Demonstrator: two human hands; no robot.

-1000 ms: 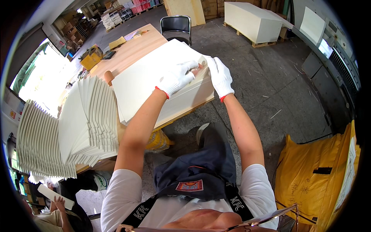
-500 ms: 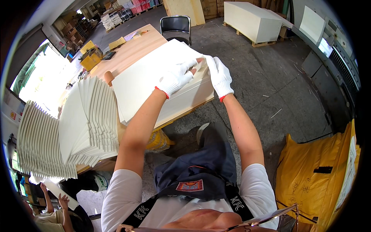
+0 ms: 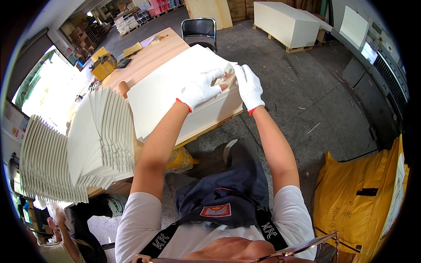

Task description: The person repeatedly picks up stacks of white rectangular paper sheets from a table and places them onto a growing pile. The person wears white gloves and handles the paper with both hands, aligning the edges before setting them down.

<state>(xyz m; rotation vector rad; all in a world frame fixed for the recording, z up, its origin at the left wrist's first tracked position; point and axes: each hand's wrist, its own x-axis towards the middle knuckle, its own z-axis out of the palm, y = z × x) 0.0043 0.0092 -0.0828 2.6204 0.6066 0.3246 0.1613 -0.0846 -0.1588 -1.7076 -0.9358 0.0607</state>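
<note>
A thick stack of large white paper sheets (image 3: 164, 83) lies in front of me on the wooden table. On its top, near the right end, rests my left hand (image 3: 199, 89) in a white knit glove, the thumb and a bare fingertip spread apart. My right hand (image 3: 249, 87), gloved too, lies along the stack's right edge with its fingers stretched out flat. Between the two hands the corners of the top sheets look slightly bent up. What lies under the right palm is hidden.
Fanned piles of white sheets (image 3: 101, 136) stand to the left. On the wooden table (image 3: 160, 48) sits a yellow box (image 3: 103, 66). A black chair (image 3: 199, 30) stands behind, a yellow bag (image 3: 357, 201) at lower right. Another person's arm (image 3: 66, 232) shows at lower left.
My left fingers have drawn back a little from the sheets' right corner and spread apart. The right hand has barely moved. At lower left, the other person's hands have shifted.
</note>
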